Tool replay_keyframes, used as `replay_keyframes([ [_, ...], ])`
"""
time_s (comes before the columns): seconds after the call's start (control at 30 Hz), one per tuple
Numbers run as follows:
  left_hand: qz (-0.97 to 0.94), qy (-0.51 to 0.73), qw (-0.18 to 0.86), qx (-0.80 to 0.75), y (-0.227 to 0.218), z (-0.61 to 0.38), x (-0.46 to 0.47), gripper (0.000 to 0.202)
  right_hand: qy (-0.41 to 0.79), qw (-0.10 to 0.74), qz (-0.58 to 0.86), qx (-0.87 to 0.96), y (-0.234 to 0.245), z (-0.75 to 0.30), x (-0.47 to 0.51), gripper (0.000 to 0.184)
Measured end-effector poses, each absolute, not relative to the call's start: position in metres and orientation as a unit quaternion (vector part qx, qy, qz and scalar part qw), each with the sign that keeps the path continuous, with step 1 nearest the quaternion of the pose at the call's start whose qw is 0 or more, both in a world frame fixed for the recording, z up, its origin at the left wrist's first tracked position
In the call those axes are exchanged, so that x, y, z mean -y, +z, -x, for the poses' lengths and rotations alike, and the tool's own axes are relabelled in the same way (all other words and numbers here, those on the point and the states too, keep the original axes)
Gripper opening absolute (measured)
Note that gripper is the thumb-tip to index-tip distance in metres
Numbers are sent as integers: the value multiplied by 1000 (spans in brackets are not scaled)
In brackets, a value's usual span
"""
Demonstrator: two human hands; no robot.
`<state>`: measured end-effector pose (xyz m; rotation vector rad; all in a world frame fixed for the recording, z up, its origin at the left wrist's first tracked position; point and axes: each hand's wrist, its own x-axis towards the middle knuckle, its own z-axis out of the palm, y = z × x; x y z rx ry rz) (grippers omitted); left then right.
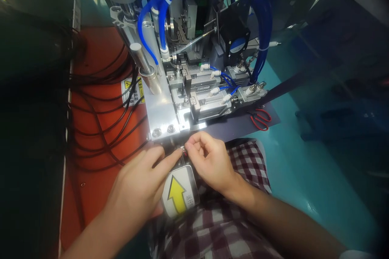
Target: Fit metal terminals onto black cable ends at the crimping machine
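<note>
A tiny metal part with a bit of red (184, 151) sits between my fingertips, too small to name. My right hand (212, 162) is closed in a pinch at its right side, thumb and index finger together. On the other side, my left hand (138, 184) has its index fingertip pressed against the part, while the other fingers curl under and are largely hidden. Just below the fingertips is a white label with a yellow arrow (176, 194) on a rounded surface. Directly above them lies the end of a bolted metal plate (161, 113).
Ahead stands a machine with pneumatic cylinders (209, 105) and a thick loop of blue air tubing (264, 12). Red-handled pliers (261, 119) lie to the right. Black cables (103, 129) cross an orange panel (88, 206) at left. Checkered fabric (212, 226) covers my lap.
</note>
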<state>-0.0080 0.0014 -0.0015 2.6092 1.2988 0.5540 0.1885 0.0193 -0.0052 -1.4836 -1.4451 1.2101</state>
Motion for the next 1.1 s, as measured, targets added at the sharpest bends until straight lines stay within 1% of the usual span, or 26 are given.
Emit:
replay_keyframes([
  [0.1, -877, 185, 81, -437, -1, 8, -2, 39, 575, 352, 584, 453, -2, -188, -24, 17],
  [0.23, -880, 202, 66, -425, 3, 4, -6, 30, 660, 317, 576, 364, 0, -191, -31, 21],
  [0.3, -879, 212, 63, -423, 4, 3, -8, 26, 680, 319, 559, 350, -1, -194, -31, 24],
  [0.4, -876, 222, 58, -425, 3, 3, -8, 24, 680, 334, 552, 350, -4, -197, -24, 27],
  [0.53, -876, 217, 61, -426, 2, 4, -6, 24, 698, 316, 550, 332, -6, -194, -10, 22],
  [0.6, -876, 213, 65, -427, 2, 4, -6, 24, 671, 325, 567, 351, -4, -191, -6, 18],
  [0.63, -876, 213, 66, -427, 2, 4, -6, 24, 637, 333, 580, 384, -2, -190, -4, 16],
  [0.7, -877, 213, 68, -425, 3, 4, -7, 24, 535, 338, 598, 492, 1, -191, -5, 14],
  [0.77, -878, 215, 69, -421, 4, 4, -8, 24, 426, 324, 584, 611, 4, -194, -8, 15],
  [0.87, -879, 217, 71, -420, 3, 4, -8, 23, 314, 306, 540, 719, 6, -199, -14, 17],
  [0.93, -879, 217, 73, -419, 2, 4, -8, 24, 283, 306, 523, 744, 6, -200, -17, 17],
  [1.1, -876, 221, 79, -421, 1, 4, -8, 24, 266, 326, 521, 743, 5, -198, -17, 17],
])
